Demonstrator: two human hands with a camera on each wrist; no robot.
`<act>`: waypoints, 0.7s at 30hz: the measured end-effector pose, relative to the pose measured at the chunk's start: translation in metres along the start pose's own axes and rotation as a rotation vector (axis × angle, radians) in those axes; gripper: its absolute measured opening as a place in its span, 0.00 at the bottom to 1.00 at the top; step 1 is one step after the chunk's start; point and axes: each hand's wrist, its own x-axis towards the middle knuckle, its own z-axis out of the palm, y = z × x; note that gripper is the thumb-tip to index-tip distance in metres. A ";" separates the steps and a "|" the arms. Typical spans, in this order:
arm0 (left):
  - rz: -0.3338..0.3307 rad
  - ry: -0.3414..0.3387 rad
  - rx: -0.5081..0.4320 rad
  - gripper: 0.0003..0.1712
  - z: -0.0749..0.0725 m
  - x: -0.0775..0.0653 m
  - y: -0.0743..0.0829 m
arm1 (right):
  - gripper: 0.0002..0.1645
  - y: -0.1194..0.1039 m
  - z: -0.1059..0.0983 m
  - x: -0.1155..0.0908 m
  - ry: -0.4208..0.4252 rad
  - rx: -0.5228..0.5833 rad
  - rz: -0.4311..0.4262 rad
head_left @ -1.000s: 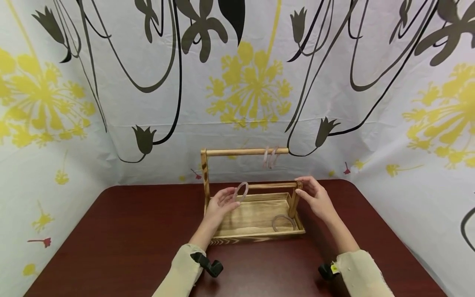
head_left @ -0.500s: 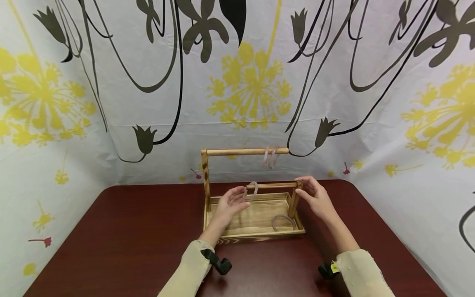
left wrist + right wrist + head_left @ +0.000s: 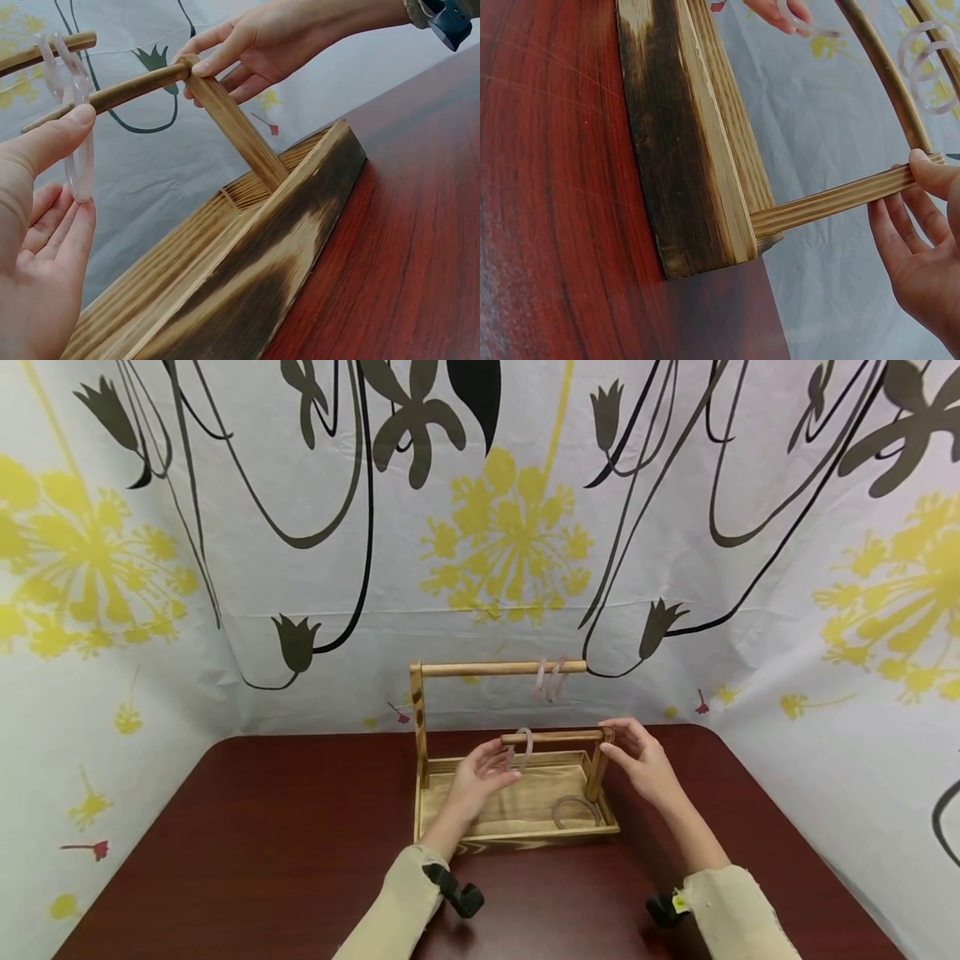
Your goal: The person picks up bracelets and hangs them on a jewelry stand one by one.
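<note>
My left hand (image 3: pixel 474 783) pinches a translucent pale pink bangle (image 3: pixel 529 746) between thumb and fingertips. The bangle stands upright and appears to be around the lower wooden bar (image 3: pixel 566 737), near its free left end. With thumb and fingers, my right hand (image 3: pixel 643 762) grips the top of the short post (image 3: pixel 832 201) where that bar joins. Both belong to a wooden bangle stand with a shallow tray (image 3: pixel 540 839). Another bangle (image 3: pixel 576 797) lies in the tray's right end. On the upper bar (image 3: pixel 480 669) a few bangles (image 3: pixel 539 681) hang near the free right end.
A tall left post (image 3: pixel 418 718) carries the upper bar. The stand sits on a dark red-brown table (image 3: pixel 300 835) with rounded far corners. Behind and at both sides hangs a white cloth (image 3: pixel 450 627) printed with flowers. Black cameras (image 3: pixel 459 893) are strapped to both wrists.
My left hand has moved right with the bangle, from left of the lower bar's free end to a spot over that end. My right hand stays on the post.
</note>
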 end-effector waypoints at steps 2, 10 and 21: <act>-0.009 0.009 0.002 0.40 0.002 -0.001 -0.001 | 0.19 0.001 0.000 -0.001 -0.001 -0.001 -0.002; -0.006 0.001 0.013 0.39 0.008 -0.001 -0.001 | 0.19 0.002 0.001 0.000 0.011 0.012 -0.012; -0.018 0.017 0.054 0.34 0.013 0.003 0.000 | 0.20 0.003 0.001 0.004 0.014 0.014 -0.047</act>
